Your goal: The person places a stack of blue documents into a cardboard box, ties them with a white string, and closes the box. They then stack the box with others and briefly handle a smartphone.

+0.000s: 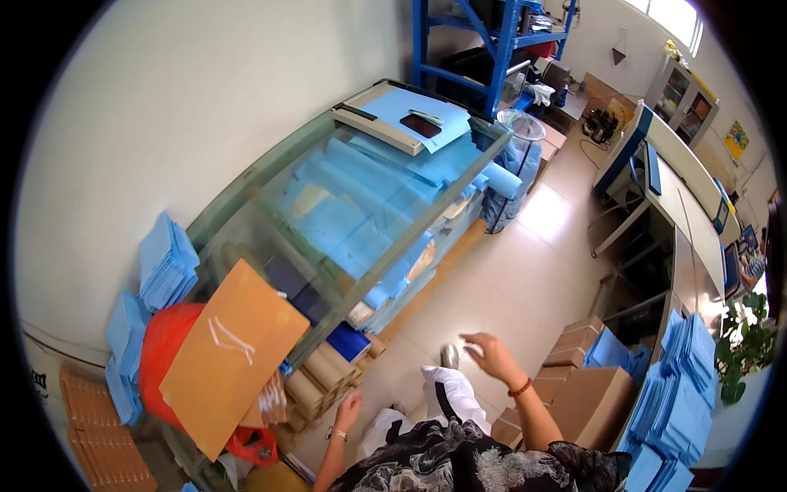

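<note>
My right hand [494, 362] is held out over the tiled floor with its fingers apart and nothing in it; a reddish-brown bracelet circles its wrist. Lower down, near the stacked cardboard tubes [326, 366], hangs my left hand [348, 412], its fingers loosely curled together, with no object showing in them. A glass-topped table [270, 221] stands ahead to the left. On its far end lie a paper trimmer [381, 131], light blue sheets [393, 107] and a dark phone [420, 125]. An orange-brown envelope [238, 361] rests on a red bag [168, 348] at the table's near end.
Folded blue stacks [166, 262] lean by the left wall. Cardboard boxes [594, 402] and more blue stacks [676, 394] line the right side beside a long desk [680, 193]. A lined waste bin [512, 164] and blue shelving [500, 57] stand beyond the table. Tiled floor [500, 279] runs between.
</note>
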### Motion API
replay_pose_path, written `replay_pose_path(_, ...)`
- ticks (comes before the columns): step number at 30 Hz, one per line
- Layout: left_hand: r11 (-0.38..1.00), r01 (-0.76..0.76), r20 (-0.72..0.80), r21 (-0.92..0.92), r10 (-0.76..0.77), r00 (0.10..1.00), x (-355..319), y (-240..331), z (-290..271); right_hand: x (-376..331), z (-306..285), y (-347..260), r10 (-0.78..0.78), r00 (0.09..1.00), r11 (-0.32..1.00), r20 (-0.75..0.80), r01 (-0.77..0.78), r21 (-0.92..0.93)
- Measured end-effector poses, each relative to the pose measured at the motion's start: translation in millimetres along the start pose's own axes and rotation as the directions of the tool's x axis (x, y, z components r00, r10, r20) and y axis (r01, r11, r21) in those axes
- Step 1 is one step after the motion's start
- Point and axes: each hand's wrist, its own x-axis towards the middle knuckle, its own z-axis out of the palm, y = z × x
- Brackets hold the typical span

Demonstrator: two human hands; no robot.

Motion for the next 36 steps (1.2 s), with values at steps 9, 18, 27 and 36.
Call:
replay_pose_path(9, 0.946, 0.320, -0.406, 0.051, -0.273, 0.872, 58, -2, 68, 326, -58, 116, -0.184, 0.959, 0.980, -0.218, 0.160, -0.122)
replay_pose_path(18, 0.712, 0.702, -0.379, -0.033, -0.658, 0.650, 11, 76, 192, 577, -90, 190, -0.099, 0.908, 0.989, -0.406, 0.045, -0.140)
replay_pose_path(27, 0.818, 0.568, -0.413, 0.091, -0.488, 0.769, 46, 128, 189, 641, -64, 208, -0.035, 0.930, 0.969, -0.365, -0.058, -0.240)
replay_pose_path(36, 0.979, -0.007, -0.302, -0.205, -0.057, 0.952, 213, 375, 120, 573, -94, 113, -0.113, 0.976, 0.986, -0.187, 0.134, 0.100)
